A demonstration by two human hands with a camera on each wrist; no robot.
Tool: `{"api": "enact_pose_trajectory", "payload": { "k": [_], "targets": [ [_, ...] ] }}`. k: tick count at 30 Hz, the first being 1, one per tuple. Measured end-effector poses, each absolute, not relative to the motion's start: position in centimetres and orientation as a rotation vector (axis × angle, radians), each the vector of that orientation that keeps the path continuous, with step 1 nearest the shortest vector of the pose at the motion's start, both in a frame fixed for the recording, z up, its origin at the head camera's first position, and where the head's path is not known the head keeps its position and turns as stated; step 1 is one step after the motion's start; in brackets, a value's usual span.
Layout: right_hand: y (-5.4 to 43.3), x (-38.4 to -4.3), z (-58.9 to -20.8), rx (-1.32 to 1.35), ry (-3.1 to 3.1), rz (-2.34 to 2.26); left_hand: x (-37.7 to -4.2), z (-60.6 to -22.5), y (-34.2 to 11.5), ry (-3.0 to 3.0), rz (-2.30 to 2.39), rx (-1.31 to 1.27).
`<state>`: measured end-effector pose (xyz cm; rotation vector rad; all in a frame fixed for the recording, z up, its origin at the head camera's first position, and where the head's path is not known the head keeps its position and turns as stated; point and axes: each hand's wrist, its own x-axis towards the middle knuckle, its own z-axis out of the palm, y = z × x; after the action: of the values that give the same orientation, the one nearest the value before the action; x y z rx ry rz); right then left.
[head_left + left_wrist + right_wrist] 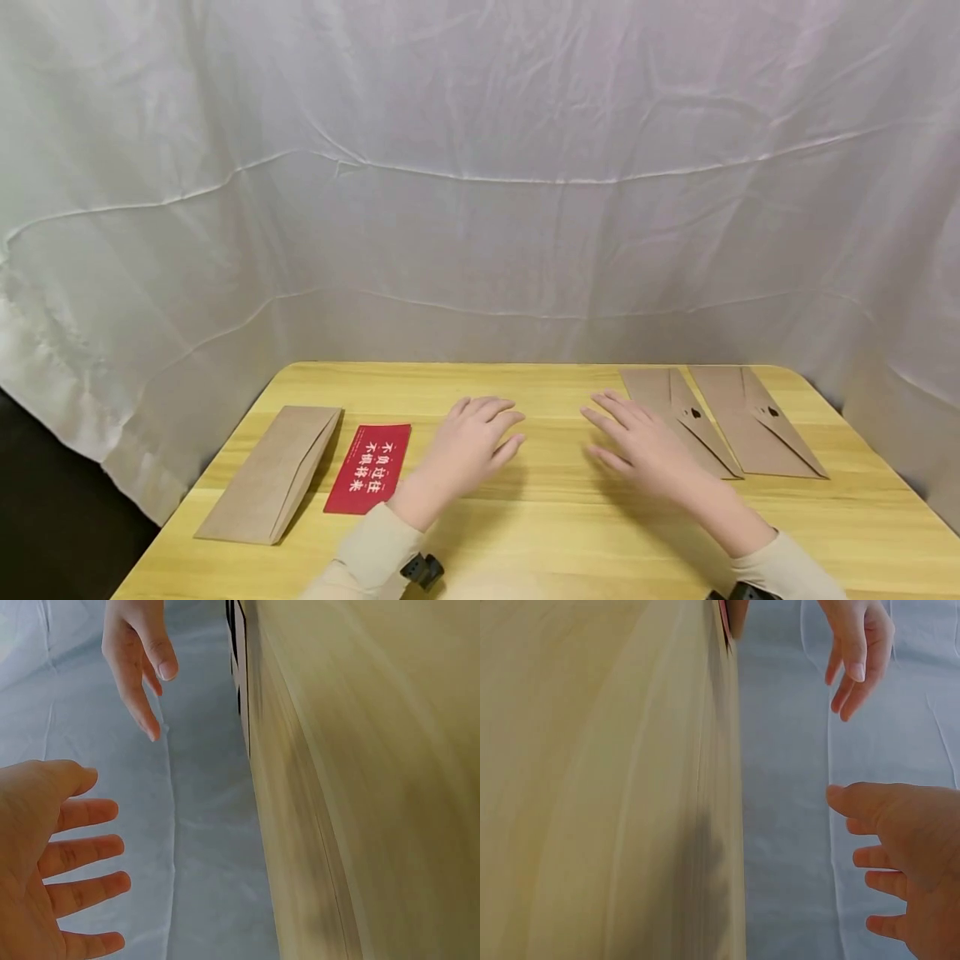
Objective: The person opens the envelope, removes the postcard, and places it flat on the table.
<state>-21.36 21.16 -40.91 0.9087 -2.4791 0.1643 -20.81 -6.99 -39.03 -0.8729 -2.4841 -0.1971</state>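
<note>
Left hand and right hand: fingers spread, gripping nothing. Red card lies beside the left wrist—one corner covered, fine print illegible. Right hand partly hides the nearest brown envelope.

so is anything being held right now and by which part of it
Nothing is held: the left grip and right grip are both empty above the table.

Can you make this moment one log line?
left hand: empty, near red card | right hand: empty, near two kraft envelopes | both above wooden table
</note>
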Motion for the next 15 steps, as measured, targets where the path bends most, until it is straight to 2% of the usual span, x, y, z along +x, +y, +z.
{"api": "enact_pose_trajectory", "payload": {
  "k": [15],
  "targets": [
    [27.6,-21.5,-41.3,0.823,-2.446,0.162,-22.1,-38.4,-1.7,-2.504,-0.212,-0.95]
  ]
}}
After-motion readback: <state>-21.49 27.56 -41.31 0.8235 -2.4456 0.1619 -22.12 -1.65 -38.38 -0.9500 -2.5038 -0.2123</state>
